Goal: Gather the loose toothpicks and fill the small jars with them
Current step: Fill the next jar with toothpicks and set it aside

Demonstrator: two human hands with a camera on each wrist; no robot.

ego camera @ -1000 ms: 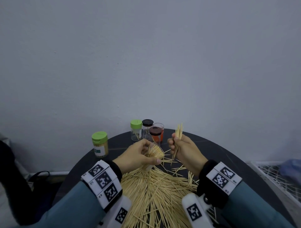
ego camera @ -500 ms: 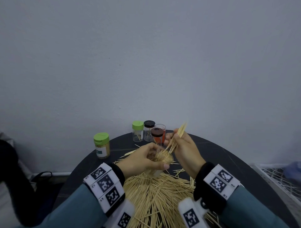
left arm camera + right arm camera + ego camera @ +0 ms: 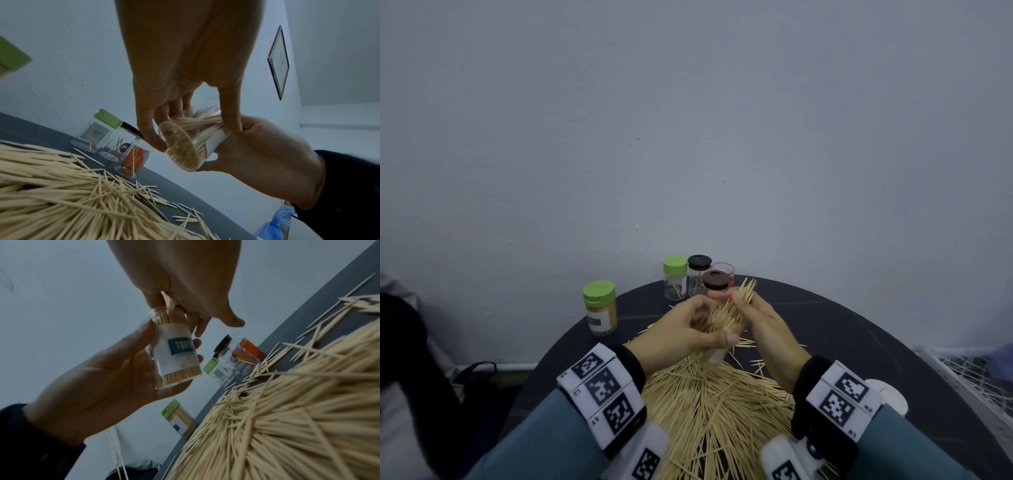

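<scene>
I have brought my right hand (image 3: 760, 322) across to the jar (image 3: 176, 352) in my left hand (image 3: 681, 329), and the toothpick bundle (image 3: 739, 298) between my fingers (image 3: 736, 296) now tilts into its mouth.

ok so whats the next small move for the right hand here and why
Probably ease the bundle further down into the jar, then let go. The right hand pinches toothpicks whose lower ends sit at the jar's mouth while their tops stick out. The left hand holds the jar tilted above the pile, and it looks nearly full, so a slow push seems safer.
</scene>
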